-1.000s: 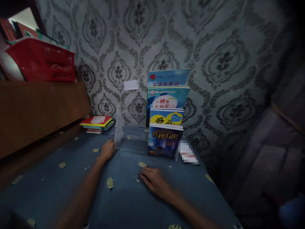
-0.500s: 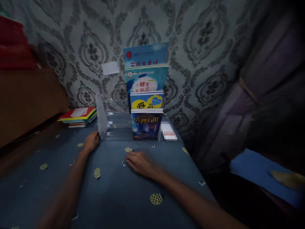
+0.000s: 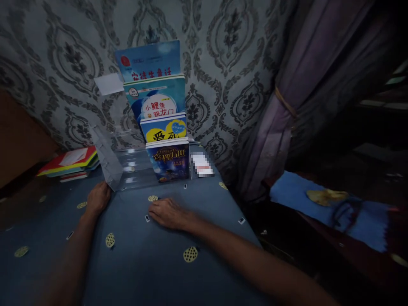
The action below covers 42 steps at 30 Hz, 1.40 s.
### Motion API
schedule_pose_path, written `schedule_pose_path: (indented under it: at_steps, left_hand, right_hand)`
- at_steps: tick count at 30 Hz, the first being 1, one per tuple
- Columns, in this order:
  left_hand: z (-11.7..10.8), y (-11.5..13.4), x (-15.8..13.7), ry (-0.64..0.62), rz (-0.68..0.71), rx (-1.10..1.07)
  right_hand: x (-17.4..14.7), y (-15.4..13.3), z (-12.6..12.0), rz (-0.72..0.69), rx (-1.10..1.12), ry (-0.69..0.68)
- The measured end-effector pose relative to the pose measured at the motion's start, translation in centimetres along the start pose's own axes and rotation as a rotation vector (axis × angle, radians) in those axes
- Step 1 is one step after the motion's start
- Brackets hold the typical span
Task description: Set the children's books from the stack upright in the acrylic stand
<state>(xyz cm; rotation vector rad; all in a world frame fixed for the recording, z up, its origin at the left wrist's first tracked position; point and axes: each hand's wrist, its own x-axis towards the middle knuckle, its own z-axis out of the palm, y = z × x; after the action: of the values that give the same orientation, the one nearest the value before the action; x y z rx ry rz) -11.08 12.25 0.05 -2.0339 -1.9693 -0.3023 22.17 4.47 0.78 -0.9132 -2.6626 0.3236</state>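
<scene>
A clear acrylic tiered book stand stands on the cloth-covered table near the wall. Its right half bears picture books in rising rows: a dark blue book in front, a yellow-and-blue book behind, then a teal book and a blue book. My left hand rests palm down beside the stand's lower left corner, its fingers loosely bent and partly hidden. On the cloth before the dark blue book lies my right hand, fingers relaxed, nothing seen in it.
A stack of colourful books or folders lies left of the stand. A white card with a blurred-out face is at its right. Beyond the table's right edge are a tied purple curtain and a blue cloth with a yellowish item on it.
The view has turned to the right, so the stand and both hands appear farther left. Both hands stay in about the same places on the table; the books have not moved.
</scene>
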Motion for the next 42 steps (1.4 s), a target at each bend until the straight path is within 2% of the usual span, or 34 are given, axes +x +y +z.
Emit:
schedule_pose_path:
  at_steps: [19, 28, 33, 37, 42]
  left_hand:
    - [-0.6, 0.6, 0.3, -0.03, -0.002, 0.008]
    - [0.0, 0.4, 0.4, -0.011, 0.004, -0.023]
    - [-0.9, 1.3, 0.2, -0.067, -0.063, -0.135]
    - [-1.0, 1.6, 0.2, -0.056, -0.089, -0.158]
    - [-1.0, -0.5, 1.7, 0.038, -0.216, -0.201]
  right_hand:
    - [0.0, 0.8, 0.5, -0.064, 0.024, 0.042]
    - [-0.2, 1.3, 0.7, -0.061, 0.061, 0.077]
    - [-0.5, 1.7, 1.3, -0.079, 0.116, 0.123]
    - [-0.4, 2.4, 2.2, -0.069, 0.18, 0.159]
    - [-0.2, 2.6, 2.6, -0.089, 0.198, 0.172]
